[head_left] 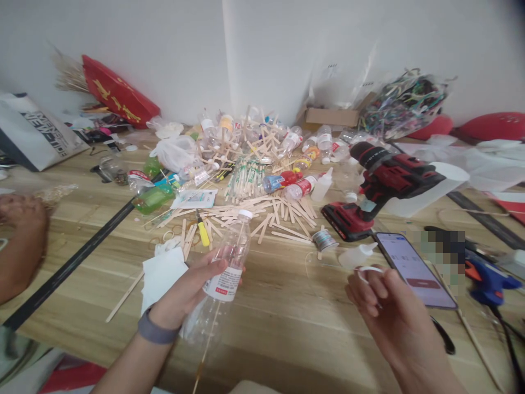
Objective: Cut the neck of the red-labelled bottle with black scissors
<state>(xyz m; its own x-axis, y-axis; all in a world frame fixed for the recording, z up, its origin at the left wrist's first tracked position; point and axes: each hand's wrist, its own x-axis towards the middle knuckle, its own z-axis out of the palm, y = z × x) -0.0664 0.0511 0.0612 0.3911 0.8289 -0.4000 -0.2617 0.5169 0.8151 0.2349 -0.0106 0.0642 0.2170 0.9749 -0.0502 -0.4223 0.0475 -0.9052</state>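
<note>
My left hand (209, 273), with a grey band on its wrist, is wrapped round a clear plastic bottle (225, 284). The bottle leans slightly, its white cap uppermost and a white and red label round its middle. A thin stick (200, 366) shows at the bottle's lower part; whether it is inside or behind is unclear. My right hand (375, 293) is raised to the right with curled fingers, pinching a small white ring (369, 271). Beside that hand lie a phone (416, 271) with a lit screen and a small white squeeze bottle (356, 255).
Wooden sticks (283, 216) and plastic bottles are heaped mid-table. A red drill (381, 180) stands at the right, near a blue glue gun (488, 279). White paper (164, 276) and a yellow-handled screwdriver (203, 231) lie left of centre. Another person's hand (24, 219) rests at far left.
</note>
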